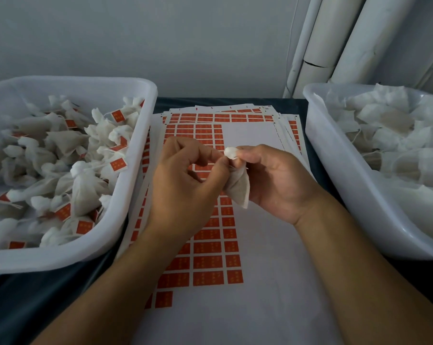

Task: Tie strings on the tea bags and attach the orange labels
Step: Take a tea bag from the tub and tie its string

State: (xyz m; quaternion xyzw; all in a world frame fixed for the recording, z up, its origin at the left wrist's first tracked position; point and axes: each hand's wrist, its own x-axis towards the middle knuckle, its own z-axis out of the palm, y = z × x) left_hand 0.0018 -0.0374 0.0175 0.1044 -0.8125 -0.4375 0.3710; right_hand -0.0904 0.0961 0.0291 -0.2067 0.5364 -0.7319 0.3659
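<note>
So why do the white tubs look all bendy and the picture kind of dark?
Head view: the wide-angle lens bows the left tub and right tub outward near the edges. Light is dim and flat, with soft shadow under the hands. The tea bag and label sheet are fairly sharp; the labels' print is too blurred to read.

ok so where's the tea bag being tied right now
In the head view, the tea bag is at centre, held between the left hand and the right hand, above the label sheet, between the two tubs.

Faint pale marks on the orange labels [207,262] of the sheets, too small to read.
</note>
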